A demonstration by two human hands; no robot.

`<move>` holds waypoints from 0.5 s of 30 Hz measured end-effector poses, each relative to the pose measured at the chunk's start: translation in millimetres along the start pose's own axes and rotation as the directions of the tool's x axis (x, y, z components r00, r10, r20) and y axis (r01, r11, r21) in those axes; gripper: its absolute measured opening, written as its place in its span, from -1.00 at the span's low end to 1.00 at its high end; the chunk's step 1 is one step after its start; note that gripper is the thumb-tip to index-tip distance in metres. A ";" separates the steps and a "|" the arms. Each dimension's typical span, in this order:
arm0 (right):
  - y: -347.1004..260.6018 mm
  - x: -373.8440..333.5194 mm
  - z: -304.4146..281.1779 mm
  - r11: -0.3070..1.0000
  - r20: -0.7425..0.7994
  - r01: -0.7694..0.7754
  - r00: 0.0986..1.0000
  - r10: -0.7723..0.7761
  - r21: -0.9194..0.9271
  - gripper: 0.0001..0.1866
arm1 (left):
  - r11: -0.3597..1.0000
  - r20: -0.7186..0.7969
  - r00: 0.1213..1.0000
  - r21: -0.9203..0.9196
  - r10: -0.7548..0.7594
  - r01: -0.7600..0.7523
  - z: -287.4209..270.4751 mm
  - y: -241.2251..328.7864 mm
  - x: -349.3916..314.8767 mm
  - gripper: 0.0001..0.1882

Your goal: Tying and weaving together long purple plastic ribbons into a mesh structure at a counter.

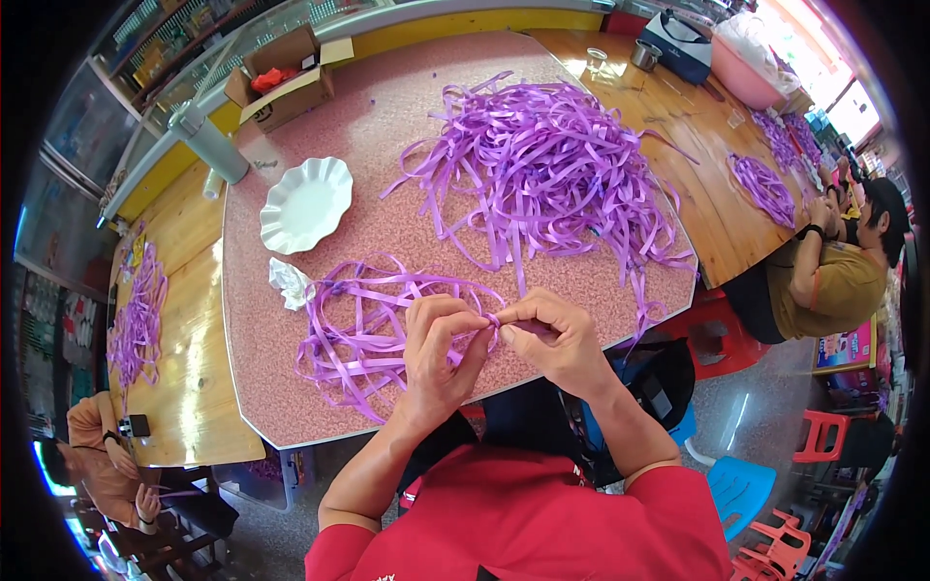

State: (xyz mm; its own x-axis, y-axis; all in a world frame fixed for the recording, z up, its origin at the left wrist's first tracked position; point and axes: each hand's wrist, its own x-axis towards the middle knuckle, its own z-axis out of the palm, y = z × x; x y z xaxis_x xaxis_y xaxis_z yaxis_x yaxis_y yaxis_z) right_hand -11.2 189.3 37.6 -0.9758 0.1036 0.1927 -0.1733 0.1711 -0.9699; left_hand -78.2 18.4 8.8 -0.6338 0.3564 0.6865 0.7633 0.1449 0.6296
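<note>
Both my hands meet over the near edge of a pink speckled table (387, 126). My left hand (441, 353) pinches a purple ribbon (492, 321) between thumb and fingers. Close against it, my right hand (552, 337) grips the same ribbon with thumb and forefinger; a small knot or loop seems to lie between the fingertips. Beside my left hand lies a loose bundle of purple ribbons (358, 320). Farther off is a large tangled heap of purple ribbons (552, 174), with several strands hanging over the table's right edge.
A white scalloped dish (306, 205), crumpled tissue (290, 283), grey-green flask (207, 143) and cardboard box (291, 82) stand leftward. Wooden tables flank mine, bearing more ribbons (139, 315). People sit at left (102, 465) and right (828, 271). A blue stool (734, 494) stands behind right.
</note>
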 end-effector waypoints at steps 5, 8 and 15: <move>-6.5 -2.8 -0.6 0.998 -0.011 -0.060 0.998 0.060 -0.011 -0.87 | 1.000 0.043 0.999 -0.007 -0.014 0.014 -2.2 1.0 0.3 -0.67; -5.5 -4.0 -5.4 0.995 0.014 -0.089 0.996 0.090 -0.040 -0.85 | 1.000 0.073 0.997 -0.005 -0.012 0.013 -4.6 4.5 2.8 -0.70; -2.5 -5.3 -10.0 0.998 0.054 -0.067 0.996 0.066 0.014 -0.86 | 1.000 0.093 0.995 -0.010 -0.021 0.022 -4.4 5.4 3.8 -0.71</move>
State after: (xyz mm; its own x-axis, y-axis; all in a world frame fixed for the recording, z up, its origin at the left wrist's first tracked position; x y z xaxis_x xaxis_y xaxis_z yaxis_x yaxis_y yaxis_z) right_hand -4.3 198.1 40.6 -0.9909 0.0614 0.1194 -0.1092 0.1498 -0.9827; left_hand -77.0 16.5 16.4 -0.6353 0.4373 0.6366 0.7480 0.1433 0.6480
